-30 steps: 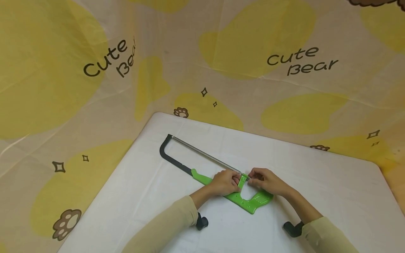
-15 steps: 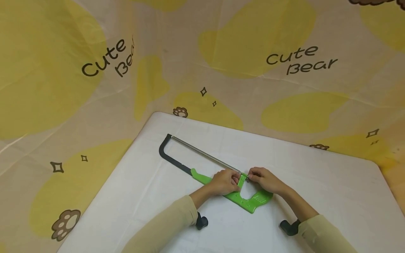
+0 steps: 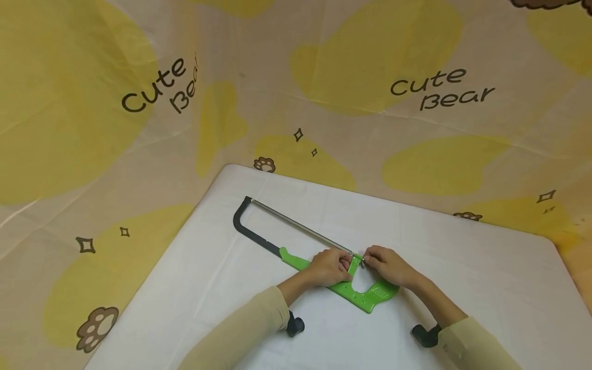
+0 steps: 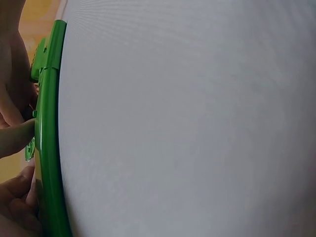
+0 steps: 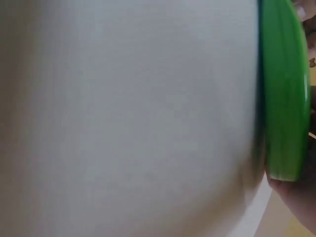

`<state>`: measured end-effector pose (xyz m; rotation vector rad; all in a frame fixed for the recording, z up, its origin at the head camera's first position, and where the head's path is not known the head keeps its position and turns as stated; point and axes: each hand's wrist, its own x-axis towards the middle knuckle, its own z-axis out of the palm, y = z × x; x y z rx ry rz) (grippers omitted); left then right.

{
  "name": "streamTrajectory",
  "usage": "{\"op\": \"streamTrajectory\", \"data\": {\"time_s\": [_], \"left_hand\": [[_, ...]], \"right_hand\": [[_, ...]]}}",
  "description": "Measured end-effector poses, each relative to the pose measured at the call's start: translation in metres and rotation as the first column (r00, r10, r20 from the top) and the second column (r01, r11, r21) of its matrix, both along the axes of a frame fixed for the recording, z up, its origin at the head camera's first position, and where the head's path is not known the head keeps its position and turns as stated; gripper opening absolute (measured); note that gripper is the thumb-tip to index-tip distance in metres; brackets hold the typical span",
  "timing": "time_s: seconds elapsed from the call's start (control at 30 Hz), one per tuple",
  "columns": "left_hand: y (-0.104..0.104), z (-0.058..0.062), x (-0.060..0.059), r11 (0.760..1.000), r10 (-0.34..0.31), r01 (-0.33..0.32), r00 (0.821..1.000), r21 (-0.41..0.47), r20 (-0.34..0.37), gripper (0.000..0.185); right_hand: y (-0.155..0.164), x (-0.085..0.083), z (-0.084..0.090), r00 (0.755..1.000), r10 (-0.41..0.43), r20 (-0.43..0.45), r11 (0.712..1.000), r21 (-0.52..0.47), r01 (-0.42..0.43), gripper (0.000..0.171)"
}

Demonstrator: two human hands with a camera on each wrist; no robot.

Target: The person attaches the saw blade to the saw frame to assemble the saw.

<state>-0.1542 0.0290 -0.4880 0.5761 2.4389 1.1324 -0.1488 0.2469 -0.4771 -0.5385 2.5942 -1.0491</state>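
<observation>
- The hacksaw with a black metal bow and bright green plastic handle (image 3: 296, 245) lies flat on the white-covered table (image 3: 462, 267), its bow end pointing to the far left corner, so both hands can work at the handle end.
- The left hand (image 3: 329, 267) curls over the green grip, seemingly pinning the frame down.
- The right hand (image 3: 387, 264) pinches, fingertips together, a small metal fitting (image 3: 362, 263) where the thin silvery blade (image 3: 300, 229) meets the handle; the fitting is too small to identify.
</observation>
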Motion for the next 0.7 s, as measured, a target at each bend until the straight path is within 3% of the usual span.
{"op": "streamTrajectory", "data": {"time_s": [0.1,0.23,0.4,0.7], "left_hand": [[0.0007,0.0005,0.0001,1.000,0.007,-0.007,1.000,0.003,0.003,0.034],[0.0012,0.0011,0.0000,1.000,0.011,-0.011,1.000,-0.003,0.005,0.034],[0.0013,0.0004,-0.0003,1.000,0.003,-0.003,1.000,-0.009,0.000,0.035],[0.0013,-0.0010,-0.0016,1.000,0.005,-0.005,1.000,-0.009,-0.004,0.034]], "right_hand": [[0.0023,0.0011,-0.0036,0.999,-0.007,-0.054,1.000,-0.006,0.007,0.007],[0.0045,0.0026,-0.0069,0.990,0.011,-0.139,1.000,-0.017,-0.014,0.029],[0.0048,0.0029,-0.0090,0.971,0.021,-0.238,1.000,0.021,-0.016,0.030],[0.0031,-0.0002,-0.0069,0.958,0.022,-0.288,0.998,0.058,-0.006,0.029]]}}
